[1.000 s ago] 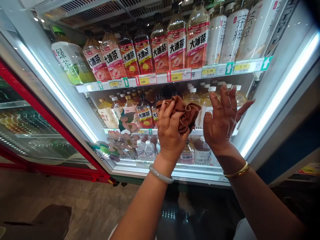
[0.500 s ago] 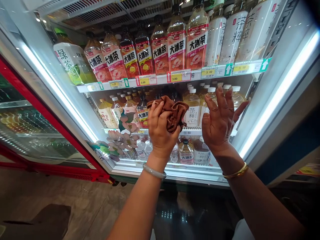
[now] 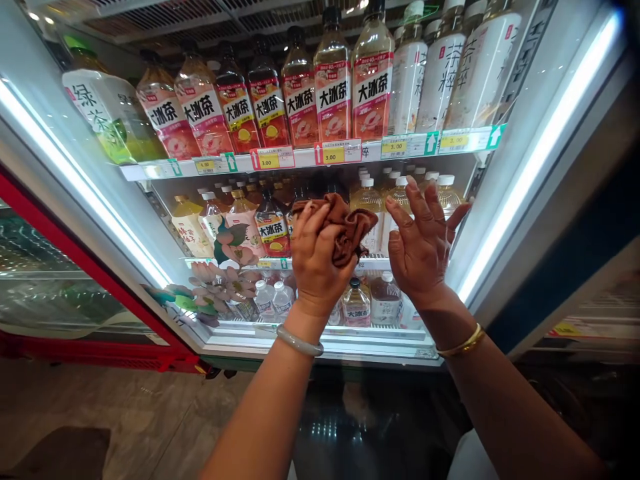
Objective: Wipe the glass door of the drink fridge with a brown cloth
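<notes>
A crumpled brown cloth [image 3: 346, 230] is bunched under the fingers of my left hand [image 3: 315, 260], which wears a pale bangle. It appears pressed to the glass front of a lit drinks fridge [image 3: 320, 343], level with the middle shelf. To its right, my right hand [image 3: 423, 243] is open with spread fingers, above a gold bracelet, and holds nothing. Whether its palm touches the glass, I cannot tell. Behind the glass, white-capped bottles [image 3: 367, 195] are partly hidden by the cloth and my hands.
Tall tea bottles [image 3: 333, 93] fill the upper shelf behind price tags [image 3: 331, 155]. Flower decals [image 3: 225, 280] mark the glass at lower left. A red-framed fridge [image 3: 90, 273] adjoins on the left, above a grey floor [image 3: 165, 407].
The view has shifted, so the fridge sits further left. Against the shelves, my left hand and the cloth are slightly further right. My right hand stays open and spread.
</notes>
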`<state>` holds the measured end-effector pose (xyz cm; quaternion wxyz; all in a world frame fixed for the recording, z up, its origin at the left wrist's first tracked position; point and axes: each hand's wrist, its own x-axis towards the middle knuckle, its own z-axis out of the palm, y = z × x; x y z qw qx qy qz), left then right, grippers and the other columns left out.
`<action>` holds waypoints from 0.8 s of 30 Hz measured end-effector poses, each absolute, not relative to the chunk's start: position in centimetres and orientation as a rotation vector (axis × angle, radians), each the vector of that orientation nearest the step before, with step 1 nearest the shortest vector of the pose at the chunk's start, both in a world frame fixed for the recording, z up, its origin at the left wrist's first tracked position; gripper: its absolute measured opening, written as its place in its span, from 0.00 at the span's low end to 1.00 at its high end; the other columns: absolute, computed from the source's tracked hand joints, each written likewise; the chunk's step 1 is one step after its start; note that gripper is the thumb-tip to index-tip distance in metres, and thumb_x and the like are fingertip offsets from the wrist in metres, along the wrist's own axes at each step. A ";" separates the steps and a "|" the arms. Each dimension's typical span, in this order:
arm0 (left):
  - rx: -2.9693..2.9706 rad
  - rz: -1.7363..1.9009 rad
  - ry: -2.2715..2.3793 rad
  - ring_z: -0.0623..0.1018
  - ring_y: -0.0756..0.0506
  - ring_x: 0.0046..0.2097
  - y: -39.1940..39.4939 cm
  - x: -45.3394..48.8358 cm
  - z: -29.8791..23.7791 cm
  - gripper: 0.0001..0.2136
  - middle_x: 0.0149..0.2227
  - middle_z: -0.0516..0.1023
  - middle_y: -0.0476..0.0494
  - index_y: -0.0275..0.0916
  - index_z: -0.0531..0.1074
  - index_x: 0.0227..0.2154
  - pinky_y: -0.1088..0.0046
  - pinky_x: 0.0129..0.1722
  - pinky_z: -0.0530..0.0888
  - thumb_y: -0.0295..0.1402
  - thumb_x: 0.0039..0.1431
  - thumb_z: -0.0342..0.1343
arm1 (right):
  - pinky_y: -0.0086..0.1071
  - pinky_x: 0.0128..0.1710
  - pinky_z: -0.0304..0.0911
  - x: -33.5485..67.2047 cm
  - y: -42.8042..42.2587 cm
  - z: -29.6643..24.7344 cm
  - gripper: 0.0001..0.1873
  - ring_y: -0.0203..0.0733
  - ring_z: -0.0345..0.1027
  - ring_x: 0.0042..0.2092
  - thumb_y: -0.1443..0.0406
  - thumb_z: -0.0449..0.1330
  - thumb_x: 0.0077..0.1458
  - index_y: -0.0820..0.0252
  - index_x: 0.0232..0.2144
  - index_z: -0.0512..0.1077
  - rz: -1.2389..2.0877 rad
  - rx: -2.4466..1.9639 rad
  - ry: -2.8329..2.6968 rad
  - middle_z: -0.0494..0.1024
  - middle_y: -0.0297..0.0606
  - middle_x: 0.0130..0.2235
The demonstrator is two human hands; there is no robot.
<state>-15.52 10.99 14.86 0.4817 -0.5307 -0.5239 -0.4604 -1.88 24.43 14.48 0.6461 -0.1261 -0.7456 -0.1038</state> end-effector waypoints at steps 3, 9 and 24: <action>-1.241 -1.162 -1.281 0.65 0.33 0.70 11.8 -14.5 14.5 0.17 0.62 0.73 0.35 0.42 0.71 0.47 0.45 0.69 0.64 0.34 0.55 0.65 | 0.66 0.74 0.26 -1.6 24.7 14.3 0.27 0.51 0.47 0.75 0.60 0.49 0.68 0.40 0.67 0.62 -0.245 -0.297 -1.700 0.61 0.31 0.72; -1.637 -1.024 -1.209 0.64 0.34 0.71 14.3 -11.0 12.3 0.16 0.62 0.75 0.34 0.38 0.72 0.50 0.48 0.70 0.65 0.31 0.59 0.62 | 0.65 0.73 0.17 0.2 26.2 14.8 0.25 0.55 0.46 0.75 0.58 0.47 0.70 0.41 0.66 0.64 -0.242 -0.315 -1.669 0.60 0.33 0.73; -1.632 -1.124 -1.174 0.61 0.36 0.73 17.5 -7.2 12.3 0.17 0.63 0.74 0.34 0.38 0.70 0.53 0.49 0.71 0.63 0.32 0.62 0.59 | 0.64 0.74 0.24 4.0 29.6 14.3 0.25 0.51 0.45 0.76 0.56 0.44 0.72 0.43 0.67 0.64 -0.279 -0.311 -1.672 0.57 0.33 0.74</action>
